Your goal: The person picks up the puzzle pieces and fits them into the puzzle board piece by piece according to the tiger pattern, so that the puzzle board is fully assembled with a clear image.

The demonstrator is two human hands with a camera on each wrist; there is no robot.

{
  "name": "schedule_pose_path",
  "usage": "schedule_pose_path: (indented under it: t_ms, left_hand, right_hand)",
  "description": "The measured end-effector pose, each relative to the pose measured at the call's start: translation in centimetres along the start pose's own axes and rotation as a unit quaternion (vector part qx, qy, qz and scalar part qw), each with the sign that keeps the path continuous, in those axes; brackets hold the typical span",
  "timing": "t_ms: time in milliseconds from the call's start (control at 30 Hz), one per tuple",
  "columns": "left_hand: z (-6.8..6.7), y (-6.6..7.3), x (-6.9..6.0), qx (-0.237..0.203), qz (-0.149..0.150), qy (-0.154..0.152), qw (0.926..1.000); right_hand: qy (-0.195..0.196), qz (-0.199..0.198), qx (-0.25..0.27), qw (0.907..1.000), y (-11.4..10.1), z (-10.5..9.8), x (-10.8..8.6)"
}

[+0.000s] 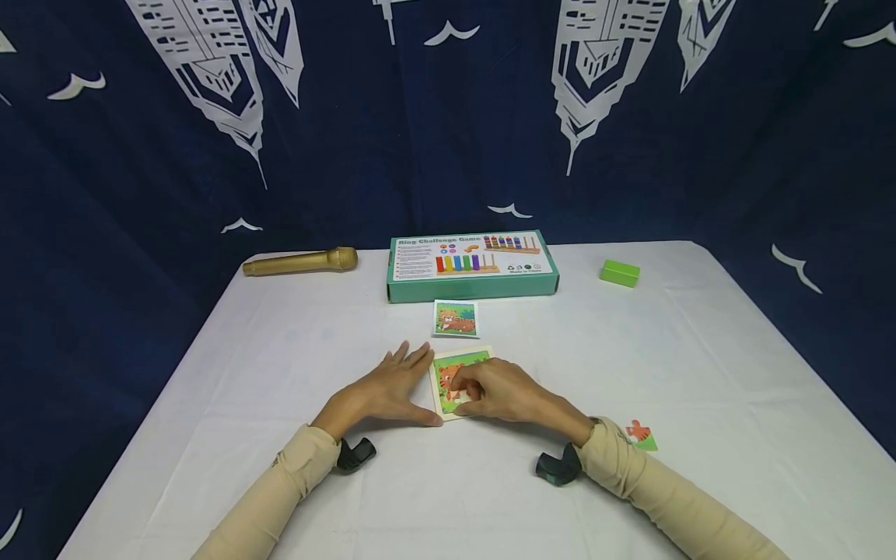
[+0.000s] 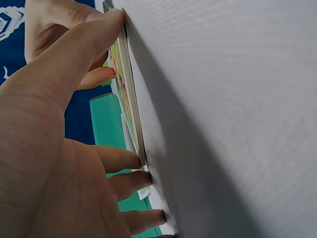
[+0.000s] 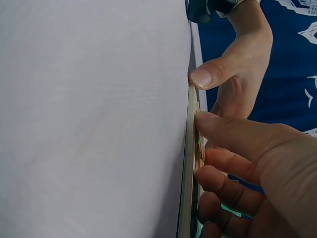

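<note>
A square picture puzzle board [image 1: 446,413] with a light rim and an orange animal on green lies flat at the table's middle. My left hand [image 1: 392,389] spreads along its left side, thumb at the near corner and fingertips by the far one; in the left wrist view, the hand [image 2: 74,114] touches the board's edge [image 2: 133,104]. Over the board's right part, my right hand [image 1: 507,391] has curled fingers. In the right wrist view, that hand [image 3: 247,168] pinches a thin puzzle piece [image 3: 201,148], slightly tilted over the board [image 3: 187,173]. The fingers partly hide the picture.
A small picture card [image 1: 456,320] lies beyond the board, before a green game box [image 1: 472,289]. A gold microphone [image 1: 301,263] lies far left, a green block [image 1: 619,273] far right. One loose puzzle piece [image 1: 641,435] lies beside the right forearm.
</note>
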State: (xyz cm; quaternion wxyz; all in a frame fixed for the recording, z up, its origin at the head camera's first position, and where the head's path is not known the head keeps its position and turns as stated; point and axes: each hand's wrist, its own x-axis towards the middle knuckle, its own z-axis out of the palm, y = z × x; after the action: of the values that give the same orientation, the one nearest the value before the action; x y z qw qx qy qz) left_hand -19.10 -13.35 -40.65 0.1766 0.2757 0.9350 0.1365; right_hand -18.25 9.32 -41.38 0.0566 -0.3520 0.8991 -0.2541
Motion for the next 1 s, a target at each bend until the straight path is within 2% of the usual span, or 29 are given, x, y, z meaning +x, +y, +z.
schedule_pose_path:
  t_ms: [467,733,1000]
  left_hand:
    - [-0.07,0.1,-0.06,-0.002,-0.002,-0.001,1.0]
    - [-0.05,0.09,-0.09,-0.006,-0.005,-0.002,1.0]
    - [-0.11,0.14,-0.15,-0.004,-0.005,-0.004,1.0]
  right_hand:
    - [0.001,0.0,0.007,1.0,0.2,0.06,-0.01]
    - [-0.005,-0.013,0.026,0.9996,0.33,0.19,0.16]
    - [-0.008,-0.028,0.025,0.9993,0.12,0.19,0.2]
